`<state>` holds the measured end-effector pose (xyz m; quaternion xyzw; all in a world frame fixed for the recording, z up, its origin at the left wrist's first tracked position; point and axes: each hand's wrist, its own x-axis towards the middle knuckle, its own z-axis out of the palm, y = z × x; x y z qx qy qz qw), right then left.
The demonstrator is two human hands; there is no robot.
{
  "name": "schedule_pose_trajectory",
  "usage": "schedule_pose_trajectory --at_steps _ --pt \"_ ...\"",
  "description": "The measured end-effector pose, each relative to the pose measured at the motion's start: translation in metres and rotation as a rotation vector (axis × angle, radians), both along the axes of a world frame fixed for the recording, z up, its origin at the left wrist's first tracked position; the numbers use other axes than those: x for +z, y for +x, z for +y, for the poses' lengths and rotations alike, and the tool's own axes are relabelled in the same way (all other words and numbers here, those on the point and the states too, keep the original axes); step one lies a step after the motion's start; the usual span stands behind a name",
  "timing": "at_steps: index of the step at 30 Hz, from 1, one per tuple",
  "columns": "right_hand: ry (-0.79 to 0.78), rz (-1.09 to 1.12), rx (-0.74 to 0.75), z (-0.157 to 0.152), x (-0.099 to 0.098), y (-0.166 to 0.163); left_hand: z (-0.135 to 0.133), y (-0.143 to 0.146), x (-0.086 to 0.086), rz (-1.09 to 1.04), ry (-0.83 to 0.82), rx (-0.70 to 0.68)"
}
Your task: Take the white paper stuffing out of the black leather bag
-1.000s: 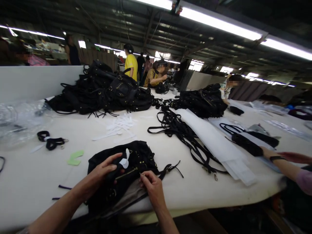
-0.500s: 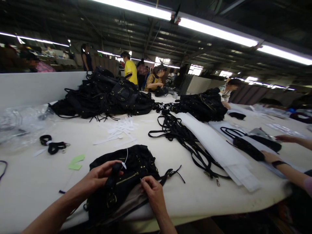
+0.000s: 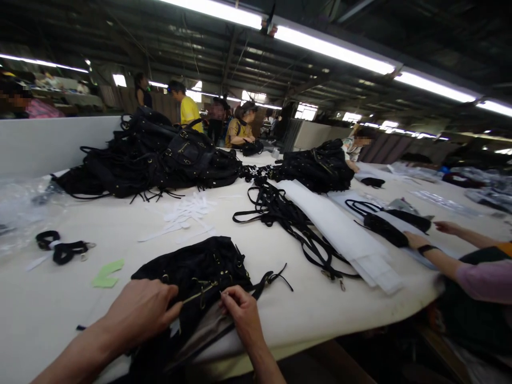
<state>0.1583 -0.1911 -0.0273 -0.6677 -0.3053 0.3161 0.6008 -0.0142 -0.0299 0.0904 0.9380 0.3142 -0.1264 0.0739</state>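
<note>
A black handbag [image 3: 204, 266] with gold hardware lies on the white table [image 3: 304, 320] in front of me, its opening towards me. My left hand [image 3: 138, 312] lies on the bag's near left side, fingers curled over the fabric by the zip. My right hand [image 3: 240, 306] pinches the bag's edge at the zip, fingers pressed together. A grey lining shows between the two hands.
A pile of black bags [image 3: 156, 157] sits at the back left, another [image 3: 316, 168] at the back right. Black straps [image 3: 288, 218] and white foam sheets [image 3: 340, 234] lie to the right. A co-worker's arms [image 3: 448, 261] reach in from the right. Paper slips [image 3: 186, 210], a green scrap [image 3: 104, 274].
My left hand has let go of the black piece with the white tag it held up and dropped onto the bag. The tag is out of sight. The view shifted left.
</note>
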Motion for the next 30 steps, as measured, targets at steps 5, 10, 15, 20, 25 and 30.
schedule_pose_trajectory --at_steps 5,10,15,20,25,30 --pt "-0.013 -0.016 -0.014 -0.001 0.002 -0.001 0.008 0.020 -0.049 0.044 -0.048 -0.089" --pt "-0.004 -0.014 -0.021 0.000 0.001 -0.002 0.006 0.011 -0.070 -0.068 -0.003 0.031" --pt "-0.016 -0.035 -0.001 0.001 -0.003 -0.001 -0.005 0.000 -0.073 -0.350 0.052 -0.054" --pt "-0.031 -0.057 -0.004 0.001 -0.001 -0.002 -0.008 0.012 -0.080 -0.489 0.044 -0.199" --pt "-0.016 -0.085 -0.019 -0.001 -0.005 -0.001 -0.013 0.041 -0.074 -0.425 -0.023 -0.317" --pt "-0.019 -0.139 -0.066 0.008 -0.043 0.014 -0.016 0.074 -0.053 -0.171 -0.155 -0.303"
